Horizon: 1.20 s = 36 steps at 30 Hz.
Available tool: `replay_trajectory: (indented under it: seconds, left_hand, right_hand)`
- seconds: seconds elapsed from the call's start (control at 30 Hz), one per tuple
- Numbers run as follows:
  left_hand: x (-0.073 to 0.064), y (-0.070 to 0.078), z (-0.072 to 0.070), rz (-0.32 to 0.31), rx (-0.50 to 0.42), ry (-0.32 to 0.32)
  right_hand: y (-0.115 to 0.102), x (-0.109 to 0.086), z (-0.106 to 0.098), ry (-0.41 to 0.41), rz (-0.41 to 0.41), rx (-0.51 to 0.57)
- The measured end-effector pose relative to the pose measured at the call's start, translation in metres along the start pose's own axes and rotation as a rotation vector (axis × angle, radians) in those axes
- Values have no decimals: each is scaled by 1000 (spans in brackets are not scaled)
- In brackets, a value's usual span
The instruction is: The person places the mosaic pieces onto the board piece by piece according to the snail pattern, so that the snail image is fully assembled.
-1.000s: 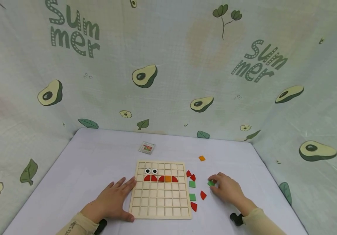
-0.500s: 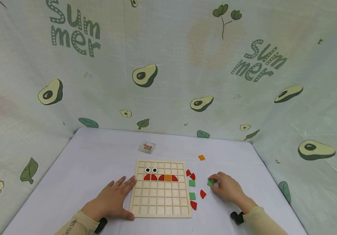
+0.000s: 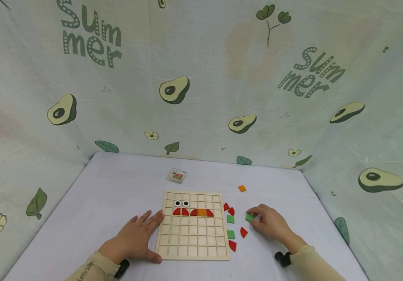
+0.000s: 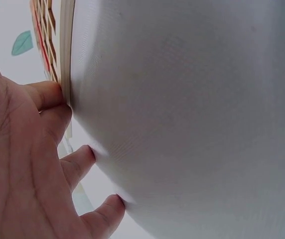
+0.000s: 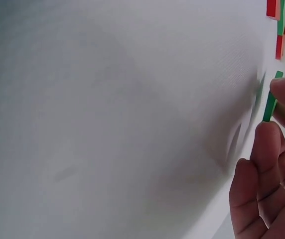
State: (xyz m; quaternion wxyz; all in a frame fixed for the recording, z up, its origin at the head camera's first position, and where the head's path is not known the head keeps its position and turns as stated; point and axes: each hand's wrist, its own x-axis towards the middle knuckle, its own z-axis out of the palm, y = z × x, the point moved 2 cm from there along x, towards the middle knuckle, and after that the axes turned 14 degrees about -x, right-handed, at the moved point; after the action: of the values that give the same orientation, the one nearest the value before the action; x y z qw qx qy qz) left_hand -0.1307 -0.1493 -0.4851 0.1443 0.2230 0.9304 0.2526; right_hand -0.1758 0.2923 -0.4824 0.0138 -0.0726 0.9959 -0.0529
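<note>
My left hand (image 3: 134, 236) lies with spread fingers along the left side of a wooden grid board (image 3: 191, 231). In the left wrist view, fingertips touch the board's edge (image 4: 67, 50). To the right of the board, my right hand (image 3: 271, 224) pinches a green square tile (image 3: 249, 217) between thumb and fingers. The right wrist view has that green tile (image 5: 270, 105) standing edge-on, close over the white cloth. Set into the board are two round eye pieces (image 3: 177, 203), a row of red quarter-round pieces (image 3: 176, 212) and an orange square (image 3: 202, 212).
Beside the board's right edge lie loose green squares (image 3: 230, 219) and several red quarter-round pieces (image 3: 232, 246). Farther back is a loose orange square (image 3: 242, 188). A small picture card (image 3: 177, 175) lies behind the board. A printed curtain (image 3: 201, 117) hangs behind the table.
My right hand has shifted slightly left, toward the board, with the green tile still pinched. The left hand stays at the board's side.
</note>
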Motion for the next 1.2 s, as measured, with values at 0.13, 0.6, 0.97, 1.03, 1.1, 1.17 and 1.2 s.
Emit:
replay_trajectory:
  seconds: [0.13, 0.6, 0.97, 1.03, 1.1, 1.17, 1.2]
  left_hand:
    - [0, 0, 0, -1, -1, 2]
    - [1, 0, 2, -4, -10, 1]
    - [2, 1, 0, -29, 11, -3]
    - [2, 1, 0, -35, 10, -4]
    - [2, 1, -1, -41, 5, -7]
    - [3, 1, -1, -45, 1, -7]
    - [3, 2, -1, -45, 0, -8]
  right_hand:
    - [-3, 3, -1, 11, -11, 15]
    - [-26, 18, -9, 44, -121, 49]
    - [-80, 32, -19, 46, -352, 28]
    - [-93, 35, -20, 36, -387, 25]
    - [-104, 37, -19, 19, -411, 20]
    - [-116, 39, -17, 0, -426, 24]
    - [-121, 40, -16, -6, -432, 23]
